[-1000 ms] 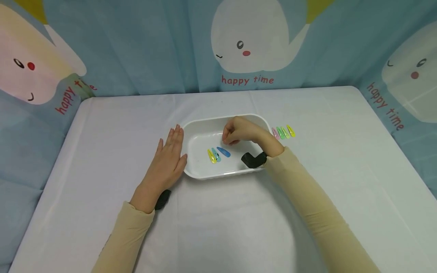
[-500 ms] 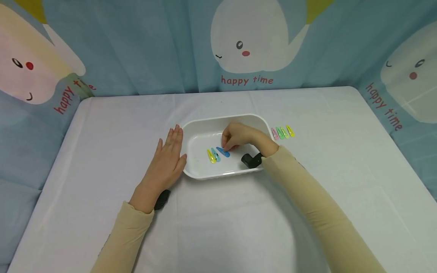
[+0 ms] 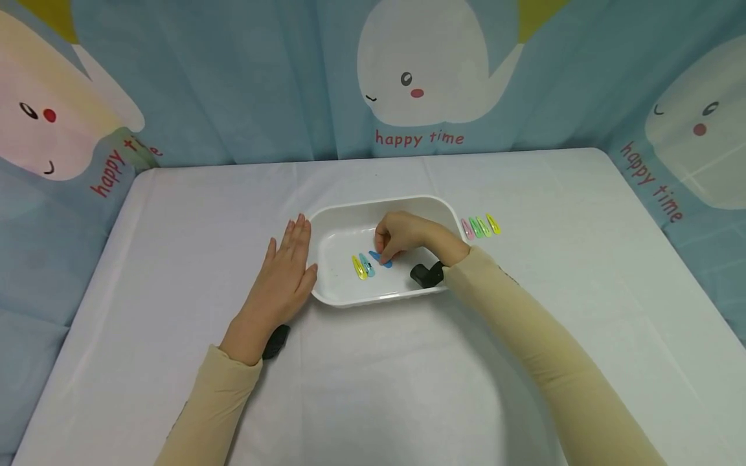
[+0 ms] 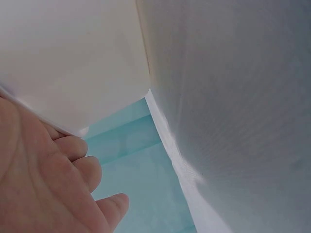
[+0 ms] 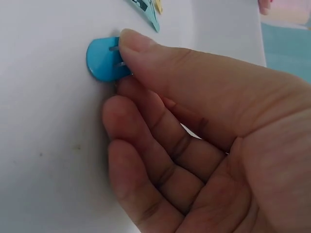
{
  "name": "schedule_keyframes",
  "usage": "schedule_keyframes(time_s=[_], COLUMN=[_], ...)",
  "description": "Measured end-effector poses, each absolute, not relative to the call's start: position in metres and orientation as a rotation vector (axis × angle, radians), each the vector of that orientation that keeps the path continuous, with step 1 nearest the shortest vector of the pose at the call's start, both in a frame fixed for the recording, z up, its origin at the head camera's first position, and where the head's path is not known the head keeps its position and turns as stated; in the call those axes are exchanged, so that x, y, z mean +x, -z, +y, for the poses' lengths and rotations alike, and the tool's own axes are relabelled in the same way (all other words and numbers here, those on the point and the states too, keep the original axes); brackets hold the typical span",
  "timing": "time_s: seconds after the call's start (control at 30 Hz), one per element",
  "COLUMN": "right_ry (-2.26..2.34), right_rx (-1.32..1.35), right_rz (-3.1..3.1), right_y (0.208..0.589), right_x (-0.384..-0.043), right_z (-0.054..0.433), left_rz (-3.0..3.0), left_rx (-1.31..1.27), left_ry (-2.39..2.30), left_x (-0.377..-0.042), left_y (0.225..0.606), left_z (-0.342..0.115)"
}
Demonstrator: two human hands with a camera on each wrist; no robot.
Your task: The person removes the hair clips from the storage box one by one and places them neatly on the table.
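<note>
My right hand [image 3: 402, 234] reaches into a white tray [image 3: 350, 304]. In the right wrist view its thumb and index finger pinch a blue snap hair clip [image 5: 99, 59], whose rounded end sticks out; the rest lies under the fingers. Left of that clip, on the tray floor, lie a light blue patterned hair clip [image 3: 366, 265] and a yellow hair clip [image 3: 359, 267], side by side. My left hand [image 3: 282, 275] touches the tray's left side with straight fingers. From the left wrist, the tray's outer wall [image 4: 73, 58] shows beside the fingers.
Just right of the tray, a pink clip [image 3: 467, 228], two green clips [image 3: 476, 227] and another yellow clip [image 3: 493, 224] lie in a row on the white tablecloth [image 3: 373, 388]. A blue printed curtain [image 3: 262, 84] hangs behind and beside the table.
My right hand has come down and toward the front onto the blue hair clip, and its fingers now pinch it. The left hand stays at the tray's side.
</note>
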State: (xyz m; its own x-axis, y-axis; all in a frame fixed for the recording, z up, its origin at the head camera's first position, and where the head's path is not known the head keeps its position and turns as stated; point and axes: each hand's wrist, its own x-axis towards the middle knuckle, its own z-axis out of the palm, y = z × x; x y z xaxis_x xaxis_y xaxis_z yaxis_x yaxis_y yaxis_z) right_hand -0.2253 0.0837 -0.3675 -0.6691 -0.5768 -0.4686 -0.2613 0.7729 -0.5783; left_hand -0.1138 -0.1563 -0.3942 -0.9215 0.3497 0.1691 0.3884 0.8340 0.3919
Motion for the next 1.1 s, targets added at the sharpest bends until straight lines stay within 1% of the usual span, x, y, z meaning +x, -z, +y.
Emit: schedule_keyframes(time_s=[1.1], right_ry=[0.683], right_rx=[-0.63], right_rz=[2.274], right_y=[0.3655], right_x=[-0.2245], right_z=[0.0881], left_rz=[-2.921], left_rx=[-0.585], left_ry=[0.655], left_x=[-0.1141], left_y=[0.3956], left_z=[-0.1561])
